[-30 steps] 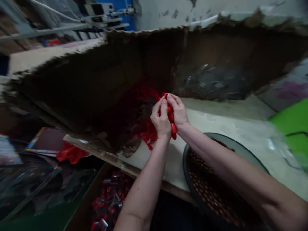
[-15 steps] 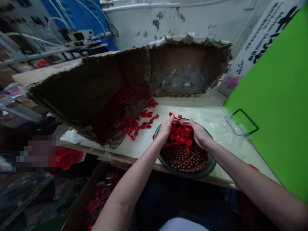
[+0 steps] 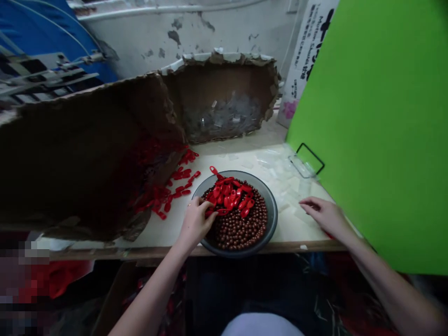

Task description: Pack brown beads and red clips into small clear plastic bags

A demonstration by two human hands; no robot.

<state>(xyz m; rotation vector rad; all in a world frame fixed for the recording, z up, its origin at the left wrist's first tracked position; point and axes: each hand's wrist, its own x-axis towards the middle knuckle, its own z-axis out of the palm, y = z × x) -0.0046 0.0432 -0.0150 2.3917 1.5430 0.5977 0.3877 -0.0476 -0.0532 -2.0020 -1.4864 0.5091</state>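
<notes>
A round grey basin [image 3: 273, 210] at the table's front edge holds many brown beads [image 3: 241, 233]. A heap of small red plastic pieces [image 3: 229, 193], some with a looped end, lies on the beads. Over the basin's left side is my left hand [image 3: 196, 221], its thumb and fingers pinched at the end of a red piece by the heap. To the right of the basin, low over the table, my right hand [image 3: 327, 217] has its fingers drawn together. What they hold, if anything, is too small to make out.
More red pieces spill from a torn cardboard box [image 3: 87, 154] at the left. Behind, another cardboard compartment [image 3: 224, 84] holds clear plastic bits [image 3: 227, 114]. Clear flat pieces [image 3: 276, 163] lie on the white tabletop. A green panel [image 3: 371, 126] with a black wire handle [image 3: 310, 156] borders the right.
Both hands have parted from the red heap, which now rests on the beads. My right hand has moved right, out of the basin. The view has turned right.
</notes>
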